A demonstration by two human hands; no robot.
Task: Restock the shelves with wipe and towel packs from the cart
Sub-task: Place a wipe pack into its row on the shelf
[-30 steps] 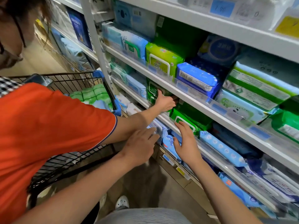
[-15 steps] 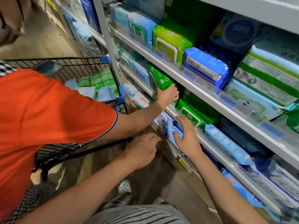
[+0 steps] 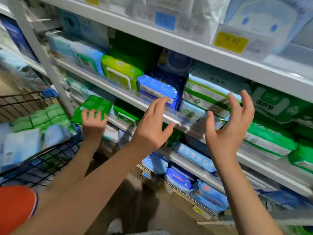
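The soft blue wipe pack with a white label [image 3: 157,89] lies on the middle shelf just beyond the left hand's [image 3: 152,126] fingertips [image 3: 163,100]. The green-and-white banded pack [image 3: 208,92] lies beside it, behind the right hand's fingers [image 3: 232,103]. Both hands are spread wide and hold nothing. The left one's fingers are straight and close to the clear plastic shelf-edge rail [image 3: 179,118], though blur hides whether they touch it. The right hand [image 3: 227,131] has loosely arched fingers and hangs just in front of the packs, apart from them. A second ago both hands were down at the low shelves on the pale-blue packs. They have since come up empty to this row, which suggests the lower packs are settled and the next job is straightening or making room here, not placing new stock. Out past the left thumb, a second person's hand [image 3: 93,122] grips a flat dark-green pack [image 3: 94,104]. That pack is now tilted at the front of the shelf below, where earlier the hand was reaching deep among the goods. Further left, the black wire cart [image 3: 22,99] holds stacked light-green and pale-blue packs [image 3: 42,116], so plenty remains to shelve. An orange sleeve [image 3: 15,204] shows at the lower left corner.
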